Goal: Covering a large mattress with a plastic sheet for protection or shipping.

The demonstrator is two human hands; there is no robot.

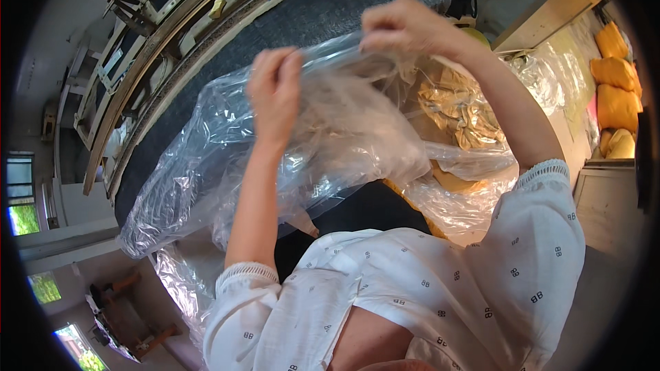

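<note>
Both hands are raised in front of me and pinch the top edge of a large clear plastic bag (pixel 344 137). My left hand (pixel 275 93) grips the bag's rim on the left. My right hand (pixel 405 27) pinches the rim higher up on the right. The bag hangs crumpled between them and spreads down to the lower left. Some pale, fibrous material shows dimly through the plastic. Behind the bag, under more clear plastic, lies a bundle of yellow-gold fabric (pixel 464 113).
A dark grey textured surface (pixel 302 17) runs behind the bag. Wooden frames (pixel 148 48) lean at the upper left. Several orange-yellow cushions (pixel 615 89) are stacked at the far right beside a wooden cabinet (pixel 550 10). More clear plastic (pixel 557 72) lies at the right.
</note>
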